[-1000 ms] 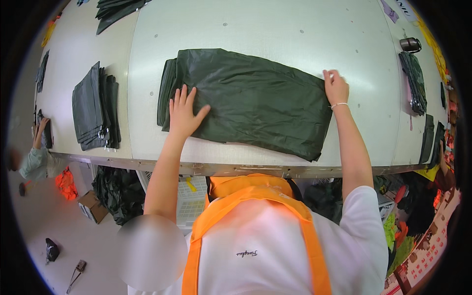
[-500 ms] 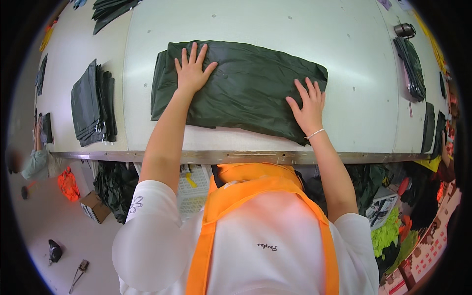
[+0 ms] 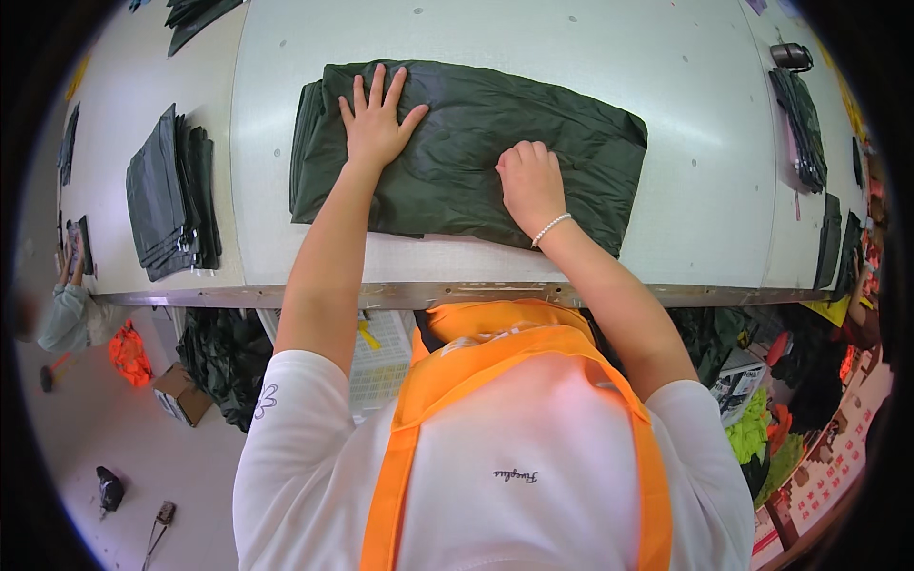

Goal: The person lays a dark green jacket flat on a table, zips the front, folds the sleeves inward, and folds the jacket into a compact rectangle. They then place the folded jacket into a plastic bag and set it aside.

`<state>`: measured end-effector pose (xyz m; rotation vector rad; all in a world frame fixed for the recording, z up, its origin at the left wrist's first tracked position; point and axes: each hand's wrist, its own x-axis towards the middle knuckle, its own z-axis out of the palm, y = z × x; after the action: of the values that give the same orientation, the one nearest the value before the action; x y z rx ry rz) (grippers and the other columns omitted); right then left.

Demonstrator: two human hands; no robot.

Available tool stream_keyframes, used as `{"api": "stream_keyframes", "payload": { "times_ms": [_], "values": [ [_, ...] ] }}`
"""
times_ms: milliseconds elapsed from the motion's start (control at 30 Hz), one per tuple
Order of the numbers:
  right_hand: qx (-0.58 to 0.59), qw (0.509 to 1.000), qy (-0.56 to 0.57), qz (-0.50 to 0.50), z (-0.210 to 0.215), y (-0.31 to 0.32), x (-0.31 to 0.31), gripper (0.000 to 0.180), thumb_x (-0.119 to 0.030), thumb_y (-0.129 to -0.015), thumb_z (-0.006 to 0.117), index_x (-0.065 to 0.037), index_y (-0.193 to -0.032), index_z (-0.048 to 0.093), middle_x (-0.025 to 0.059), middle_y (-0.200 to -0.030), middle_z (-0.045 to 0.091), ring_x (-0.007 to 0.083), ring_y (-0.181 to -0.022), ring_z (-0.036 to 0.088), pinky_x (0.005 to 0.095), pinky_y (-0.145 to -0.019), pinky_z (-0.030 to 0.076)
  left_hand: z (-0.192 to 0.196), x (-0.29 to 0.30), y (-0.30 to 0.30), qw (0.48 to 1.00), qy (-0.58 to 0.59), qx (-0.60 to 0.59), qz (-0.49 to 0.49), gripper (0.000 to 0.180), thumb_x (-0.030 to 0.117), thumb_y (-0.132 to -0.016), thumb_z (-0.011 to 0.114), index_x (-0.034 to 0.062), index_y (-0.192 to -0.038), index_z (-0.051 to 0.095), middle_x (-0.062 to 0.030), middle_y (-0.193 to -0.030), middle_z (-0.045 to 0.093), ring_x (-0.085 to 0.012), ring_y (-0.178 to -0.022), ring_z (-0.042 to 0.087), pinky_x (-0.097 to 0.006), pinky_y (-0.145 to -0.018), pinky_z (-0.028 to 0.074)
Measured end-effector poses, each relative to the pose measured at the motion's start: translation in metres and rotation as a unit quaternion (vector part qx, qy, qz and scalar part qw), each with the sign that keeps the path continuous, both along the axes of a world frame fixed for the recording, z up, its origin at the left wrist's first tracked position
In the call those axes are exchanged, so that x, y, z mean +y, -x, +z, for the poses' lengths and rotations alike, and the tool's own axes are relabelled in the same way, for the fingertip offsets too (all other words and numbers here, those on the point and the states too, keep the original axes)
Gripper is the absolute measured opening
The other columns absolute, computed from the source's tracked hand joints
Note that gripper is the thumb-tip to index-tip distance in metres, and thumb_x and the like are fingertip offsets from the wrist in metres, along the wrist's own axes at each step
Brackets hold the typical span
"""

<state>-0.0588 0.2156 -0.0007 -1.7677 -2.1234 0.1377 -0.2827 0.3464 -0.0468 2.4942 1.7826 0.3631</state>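
A folded piece of dark green, slightly shiny fabric (image 3: 457, 143) lies across the pale table in front of me, with layered edges at its left end. My left hand (image 3: 378, 133) rests flat on its upper left part, fingers spread and open. Over the right half, my right hand (image 3: 531, 183), with a beaded bracelet at the wrist, is closed like a fist against the cloth. Its fingertips are curled under and hidden. Around it the fabric stays flat, not visibly pulled up.
Folded dark pieces (image 3: 171, 195) are stacked on the left. At right are another dark stack (image 3: 800, 128) and a dark cylindrical object (image 3: 790, 57). The metal table edge (image 3: 495, 293) runs before me; a white crate (image 3: 381, 366) sits below. A co-worker's sleeve (image 3: 69, 319) shows far left.
My right hand has moved left from the fabric's right end toward its middle, going from spread fingers to a closed fist. The left hand stays spread in nearly the same place.
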Motion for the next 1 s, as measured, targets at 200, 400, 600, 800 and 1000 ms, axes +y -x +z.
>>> {"api": "stream_keyframes", "payload": {
  "times_ms": [200,400,600,800,1000],
  "values": [
    [0.029,0.993,0.039,-0.105,0.0,-0.045,-0.002,0.003,-0.006,-0.081,0.058,-0.005,-0.083,0.057,0.0134,-0.087,0.055,0.0339,-0.084,0.051,0.0431,-0.074,0.042,-0.001,0.0,0.002,1.0,-0.004,0.002,0.003,0.069,0.063,-0.086,0.045,0.0312,-0.145,0.028,-0.0027,-0.154,0.021,-0.035,-0.141,0.015,-0.061,-0.109,0.011],
    [0.193,0.971,-0.011,-0.142,0.019,-0.089,-0.035,0.004,-0.004,-0.082,0.063,-0.003,-0.084,0.061,0.0101,-0.086,0.06,0.0291,-0.082,0.055,0.0361,-0.074,0.046,0.005,-0.001,0.001,1.0,-0.017,-0.015,-0.011,0.067,0.058,-0.088,0.047,0.0286,-0.145,0.029,-0.0032,-0.153,0.022,-0.0344,-0.141,0.016,-0.06,-0.11,0.011],
    [0.228,0.969,-0.031,-0.088,0.03,-0.058,-0.053,0.01,-0.003,-0.078,0.066,-0.004,-0.088,0.065,0.0082,-0.089,0.062,0.027,-0.086,0.057,0.0335,-0.076,0.047,0.078,-0.056,-0.055,0.947,0.039,-0.117,-0.297,0.059,0.048,-0.078,0.066,0.02,-0.129,0.053,-0.0027,-0.145,0.038,-0.0295,-0.136,0.03,-0.056,-0.11,0.017],
    [0.2,0.975,-0.021,-0.093,0.023,-0.039,-0.037,0.009,-0.006,-0.076,0.069,-0.006,-0.084,0.066,0.005,-0.084,0.059,0.0253,-0.082,0.055,0.0341,-0.072,0.047,0.06,-0.077,-0.059,0.959,0.074,-0.084,-0.261,0.083,0.059,-0.065,0.071,0.0277,-0.137,0.045,0.001,-0.15,0.029,-0.029,-0.14,0.022,-0.058,-0.111,0.013],
    [0.124,0.991,0.011,-0.056,0.016,-0.029,-0.019,0.006,-0.009,-0.074,0.069,-0.008,-0.079,0.066,0.0033,-0.082,0.057,0.0236,-0.083,0.055,0.0338,-0.074,0.046,0.049,-0.075,-0.059,0.955,0.086,-0.113,-0.26,0.083,0.058,-0.065,0.072,0.0303,-0.138,0.043,0.003,-0.151,0.028,-0.0273,-0.139,0.023,-0.059,-0.11,0.015]
  ]
}}
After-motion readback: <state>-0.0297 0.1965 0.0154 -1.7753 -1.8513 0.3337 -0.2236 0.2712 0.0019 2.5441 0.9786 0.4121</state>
